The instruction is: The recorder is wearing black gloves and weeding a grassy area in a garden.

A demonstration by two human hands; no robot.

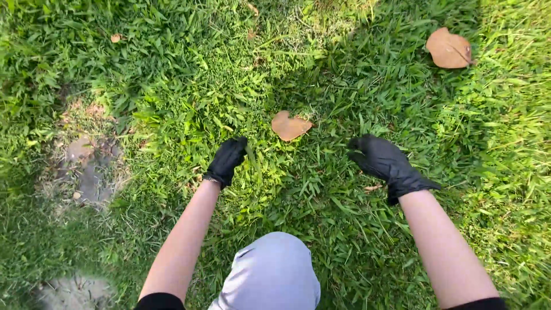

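Observation:
Both my hands wear black gloves and reach down over green grass point(321, 189). My left hand point(227, 161) hangs with its fingers curled downward, its tips in the grass blades just left of a dry brown leaf point(290, 126). My right hand point(383, 161) hovers to the right of that leaf, fingers loosely bent and apart, holding nothing. The leaf lies flat on the grass between and slightly beyond the two hands. I cannot see whether the left fingers pinch any grass.
A larger brown leaf point(449, 49) lies at the upper right. A bare patch of soil and stone point(86, 166) sits at the left, another point(74, 293) at the bottom left. My knee in grey cloth point(272, 272) is at the bottom centre.

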